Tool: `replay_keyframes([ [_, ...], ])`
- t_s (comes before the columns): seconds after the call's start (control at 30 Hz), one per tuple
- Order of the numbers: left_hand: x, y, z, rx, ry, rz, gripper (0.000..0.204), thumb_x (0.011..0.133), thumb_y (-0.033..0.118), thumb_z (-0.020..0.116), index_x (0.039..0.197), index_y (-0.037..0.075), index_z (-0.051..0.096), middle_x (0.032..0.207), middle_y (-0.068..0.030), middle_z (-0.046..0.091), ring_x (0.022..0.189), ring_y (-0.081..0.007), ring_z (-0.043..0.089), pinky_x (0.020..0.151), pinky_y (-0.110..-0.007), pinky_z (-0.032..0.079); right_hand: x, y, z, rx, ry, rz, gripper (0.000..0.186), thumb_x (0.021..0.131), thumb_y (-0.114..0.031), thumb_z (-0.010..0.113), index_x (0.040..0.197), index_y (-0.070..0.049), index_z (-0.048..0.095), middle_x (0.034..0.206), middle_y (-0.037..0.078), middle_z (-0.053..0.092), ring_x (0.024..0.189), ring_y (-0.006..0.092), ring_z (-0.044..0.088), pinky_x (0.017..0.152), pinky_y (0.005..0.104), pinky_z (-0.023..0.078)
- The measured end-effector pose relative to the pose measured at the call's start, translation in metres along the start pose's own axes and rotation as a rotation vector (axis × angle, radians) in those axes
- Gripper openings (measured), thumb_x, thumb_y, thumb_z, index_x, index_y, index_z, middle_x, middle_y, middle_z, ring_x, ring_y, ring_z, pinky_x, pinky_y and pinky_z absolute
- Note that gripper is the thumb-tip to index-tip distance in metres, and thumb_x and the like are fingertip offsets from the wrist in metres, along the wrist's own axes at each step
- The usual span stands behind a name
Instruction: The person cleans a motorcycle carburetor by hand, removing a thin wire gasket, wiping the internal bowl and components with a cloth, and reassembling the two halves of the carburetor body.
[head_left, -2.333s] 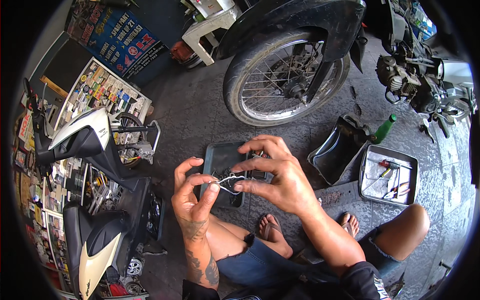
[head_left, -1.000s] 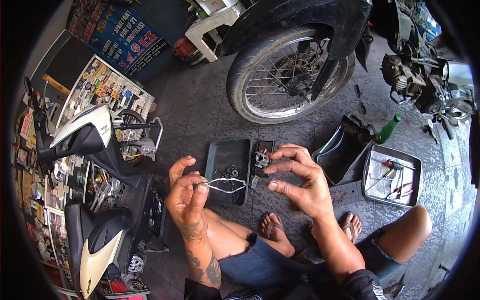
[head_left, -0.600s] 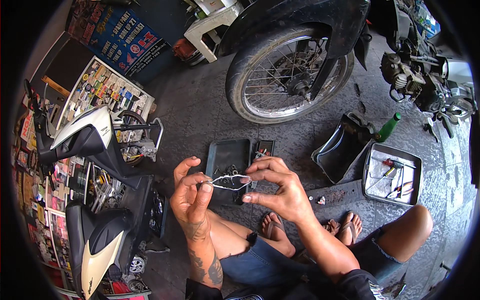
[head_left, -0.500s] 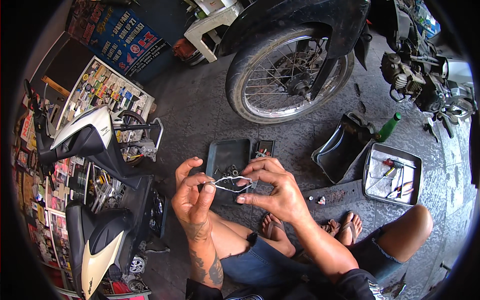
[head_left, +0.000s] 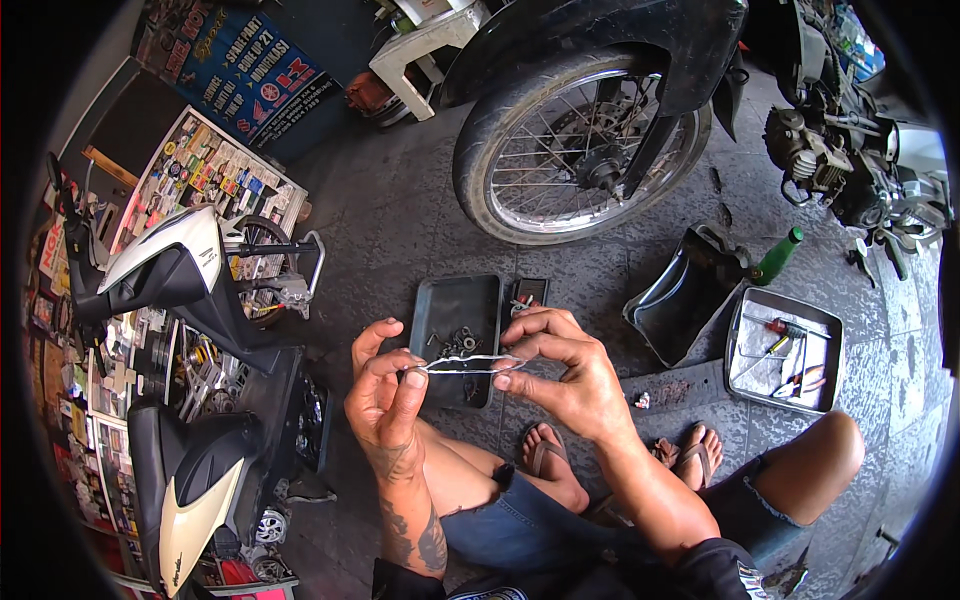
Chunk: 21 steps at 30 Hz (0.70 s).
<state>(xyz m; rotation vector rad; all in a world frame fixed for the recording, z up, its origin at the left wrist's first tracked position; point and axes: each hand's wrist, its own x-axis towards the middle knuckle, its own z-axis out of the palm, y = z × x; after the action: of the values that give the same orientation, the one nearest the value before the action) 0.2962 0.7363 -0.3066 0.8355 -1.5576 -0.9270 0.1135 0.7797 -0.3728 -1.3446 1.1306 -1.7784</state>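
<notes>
My left hand point(head_left: 387, 400) pinches the left end of a thin, pale, wavy-edged loop point(head_left: 450, 369), perhaps a gasket. My right hand point(head_left: 560, 370) has its thumb and index finger closed on the loop's right end, so it is stretched lengthwise between both hands. Below it on the floor, a dark tray point(head_left: 445, 300) holds small metal parts point(head_left: 460, 339). A small dark container with metal pieces point(head_left: 530, 294) lies just right of the tray, partly behind my right fingers.
A black motorcycle's front wheel point(head_left: 480, 190) stands ahead, with an engine point(head_left: 810, 150) at far right. A cut black container point(head_left: 675, 300), green bottle point(head_left: 775, 255) and tool tray point(head_left: 745, 390) are at right. A scooter point(head_left: 170, 270) and display cabinet point(head_left: 220, 160) occupy the left.
My right hand opened away from the loop, then came back onto its right end. Since the latest earlier frame it has shifted slightly right, and the loop looks longer and flatter.
</notes>
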Motion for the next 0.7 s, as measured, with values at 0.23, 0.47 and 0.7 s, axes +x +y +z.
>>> replay_keyframes([
  [0.23, 0.002, 0.002, -0.001, 0.066, 0.003, 0.037, 0.015, 0.079, 0.011, 0.074, 0.089, 0.0, 0.07, 0.131, -0.0132, 0.053, 0.099, -0.0148, 0.057, 0.089, -0.03, 0.045, -0.003, -0.006, -0.009, -0.061, 0.005, 0.043, 0.035, 0.066, -0.017, 0.088, 0.098, -0.008, 0.076, 0.111, 0.008, 0.066, 0.113, 0.0283, 0.059, 0.104, 0.0428, 0.041],
  [0.47, 0.0, 0.003, 0.002, 0.126, -0.118, -0.025, 0.012, 0.079, 0.009, 0.075, 0.089, 0.002, 0.072, 0.129, -0.0128, 0.053, 0.104, -0.0164, 0.058, 0.094, -0.037, 0.042, 0.01, -0.021, 0.002, -0.155, -0.058, -0.067, 0.04, 0.063, -0.023, 0.089, 0.1, -0.011, 0.077, 0.12, 0.008, 0.061, 0.127, 0.0311, 0.049, 0.106, 0.0458, 0.039],
  [0.7, 0.002, 0.007, 0.005, 0.185, -0.179, 0.015, 0.013, 0.078, 0.01, 0.077, 0.089, 0.005, 0.073, 0.129, -0.0129, 0.053, 0.107, -0.0174, 0.058, 0.096, -0.039, 0.041, 0.016, -0.018, 0.008, -0.135, -0.086, -0.116, 0.026, 0.068, -0.025, 0.086, 0.09, -0.012, 0.079, 0.121, 0.006, 0.062, 0.127, 0.0308, 0.048, 0.106, 0.0474, 0.036],
])
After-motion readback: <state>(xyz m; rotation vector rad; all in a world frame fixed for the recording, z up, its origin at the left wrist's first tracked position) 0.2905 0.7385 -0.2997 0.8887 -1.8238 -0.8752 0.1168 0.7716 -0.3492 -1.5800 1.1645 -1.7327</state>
